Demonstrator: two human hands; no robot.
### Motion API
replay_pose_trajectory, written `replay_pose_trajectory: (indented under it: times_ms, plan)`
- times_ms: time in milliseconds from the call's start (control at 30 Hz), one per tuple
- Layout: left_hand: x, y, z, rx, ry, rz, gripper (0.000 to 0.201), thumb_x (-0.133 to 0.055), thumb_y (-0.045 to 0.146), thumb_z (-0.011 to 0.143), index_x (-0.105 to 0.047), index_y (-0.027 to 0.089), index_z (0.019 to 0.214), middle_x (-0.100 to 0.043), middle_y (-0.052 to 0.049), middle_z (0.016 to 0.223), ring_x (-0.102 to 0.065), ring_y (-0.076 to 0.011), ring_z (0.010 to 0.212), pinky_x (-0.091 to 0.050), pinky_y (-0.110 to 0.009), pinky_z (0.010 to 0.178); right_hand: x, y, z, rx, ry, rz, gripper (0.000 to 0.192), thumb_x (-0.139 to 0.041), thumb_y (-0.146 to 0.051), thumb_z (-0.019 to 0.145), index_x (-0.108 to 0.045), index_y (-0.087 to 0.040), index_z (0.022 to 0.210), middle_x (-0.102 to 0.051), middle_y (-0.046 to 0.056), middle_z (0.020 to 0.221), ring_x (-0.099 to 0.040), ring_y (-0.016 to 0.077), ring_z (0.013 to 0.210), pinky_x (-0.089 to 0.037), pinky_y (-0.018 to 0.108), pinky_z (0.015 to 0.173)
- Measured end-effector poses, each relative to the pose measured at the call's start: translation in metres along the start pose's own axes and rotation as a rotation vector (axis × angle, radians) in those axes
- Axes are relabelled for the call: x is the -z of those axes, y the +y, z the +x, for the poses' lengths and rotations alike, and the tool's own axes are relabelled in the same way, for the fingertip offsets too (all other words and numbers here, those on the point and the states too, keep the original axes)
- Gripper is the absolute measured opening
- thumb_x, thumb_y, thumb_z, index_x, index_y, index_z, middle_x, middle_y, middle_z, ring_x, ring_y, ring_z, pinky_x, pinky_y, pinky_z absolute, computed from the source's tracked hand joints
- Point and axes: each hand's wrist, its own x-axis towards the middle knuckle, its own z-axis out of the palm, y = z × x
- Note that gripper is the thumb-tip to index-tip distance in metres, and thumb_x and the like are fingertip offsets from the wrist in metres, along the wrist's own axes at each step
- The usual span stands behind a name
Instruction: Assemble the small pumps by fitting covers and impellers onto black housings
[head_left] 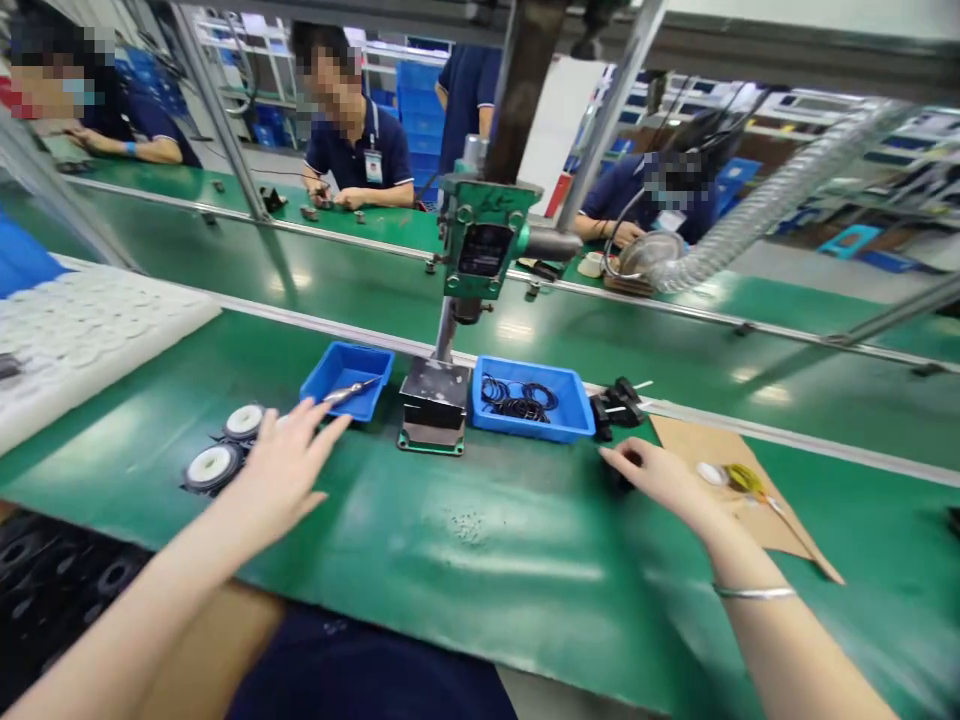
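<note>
My left hand (285, 462) hovers over the green bench with fingers spread, holding nothing, just right of two round white-and-black parts (225, 445). Its fingertips point toward a small blue tray (335, 372) with a metal tool (349, 391) lying across it. My right hand (654, 474) reaches toward the right, its fingers over a small black part (621, 478) on the bench; whether it grips the part cannot be seen. A silver bangle sits on that wrist.
A green hand press (480, 250) stands on a dark base (435, 405) between the trays. A larger blue tray (568, 393) holds black rings. Black parts (615, 405), brown cardboard (780, 520), a white foam tray (82, 330). Other people work across the conveyor.
</note>
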Motion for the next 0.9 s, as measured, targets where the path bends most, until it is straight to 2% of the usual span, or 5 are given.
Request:
replay_pose_trajectory:
  times_ms: [133,267,500,733,900]
  plan:
    - [-0.002,-0.052,0.006,-0.076,-0.034,0.119,0.052,-0.045,0.008,0.088,-0.049,0.012,0.140,-0.066,-0.020,0.127,-0.064,-0.0369,0.120,-0.037,-0.069,0.109,-0.005,-0.013,-0.020,0.066,-0.048,-0.108,0.028,-0.055,-0.035,0.092,-0.071,-0.013,0.102,-0.073,0.013,0.109,-0.072,0.0225,0.095,-0.053,0.029,0.088]
    - [-0.006,-0.059,0.013,-0.165,-0.039,0.001,0.038,-0.046,0.021,0.095,-0.061,0.018,0.130,-0.073,-0.013,0.111,-0.071,-0.0323,0.100,-0.041,-0.068,0.106,-0.008,-0.025,-0.036,0.113,-0.100,-0.214,0.024,-0.064,-0.026,0.084,-0.074,-0.008,0.097,-0.064,0.020,0.124,-0.068,0.0277,0.108,-0.049,0.033,0.100]
    - [-0.028,0.023,0.017,-0.226,-0.027,-0.411,0.076,-0.068,0.056,0.086,-0.038,0.028,0.150,-0.066,-0.012,0.130,-0.063,-0.0348,0.120,-0.049,-0.055,0.106,-0.011,-0.046,-0.058,0.174,-0.178,-0.357,0.020,-0.073,-0.013,0.072,-0.075,-0.004,0.090,-0.064,0.023,0.115,-0.068,0.0342,0.103,-0.055,0.039,0.090]
    - [-0.055,0.090,0.032,-0.117,-0.063,-0.946,0.083,-0.071,0.045,0.087,-0.024,0.032,0.154,-0.058,-0.009,0.138,-0.055,-0.0266,0.133,-0.043,-0.046,0.115,0.003,-0.038,-0.056,0.296,-0.173,-0.271,0.011,-0.064,-0.014,0.083,-0.074,-0.008,0.080,-0.066,0.021,0.118,-0.071,0.0274,0.093,-0.056,0.040,0.092]
    - [-0.067,0.104,0.033,-0.048,-0.083,-1.190,0.085,-0.075,0.039,0.084,-0.026,0.032,0.153,-0.056,-0.010,0.137,-0.058,-0.0266,0.127,-0.047,-0.046,0.112,0.015,-0.047,-0.064,0.259,0.006,0.570,0.029,-0.058,-0.041,0.094,-0.073,-0.017,0.099,-0.066,0.014,0.126,-0.066,0.0240,0.115,-0.055,0.036,0.098]
